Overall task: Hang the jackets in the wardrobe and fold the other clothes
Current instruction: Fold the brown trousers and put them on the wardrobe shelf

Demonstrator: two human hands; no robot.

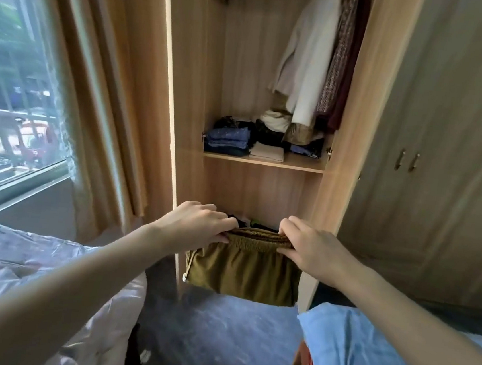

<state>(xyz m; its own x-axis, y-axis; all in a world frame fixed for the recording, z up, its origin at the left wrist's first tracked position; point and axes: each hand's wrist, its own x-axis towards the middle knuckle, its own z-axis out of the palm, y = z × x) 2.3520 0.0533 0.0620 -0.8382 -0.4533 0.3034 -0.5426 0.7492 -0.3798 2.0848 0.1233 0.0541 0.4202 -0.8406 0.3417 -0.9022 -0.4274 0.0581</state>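
Note:
Olive-green shorts point(243, 271) hang folded from both my hands in front of the open wardrobe point(352, 134). My left hand point(197, 222) pinches the left end of the elastic waistband, and my right hand point(313, 246) pinches the right end. A white jacket point(306, 55) and a patterned garment point(341, 50) hang at the wardrobe's upper right. On the wardrobe shelf point(262, 161) lie folded clothes: a blue stack point(228, 139), a beige piece point(266, 151) and darker items. More dark clothes show in the lower compartment behind the shorts.
A window with a beige curtain point(109, 94) is on the left. A bed with a pinkish-white cover point(30, 279) sits at lower left, and a light blue cloth point(364, 358) at lower right. Shut cupboard doors point(434, 143) stand right of the wardrobe. The floor point(217, 337) is blue-grey.

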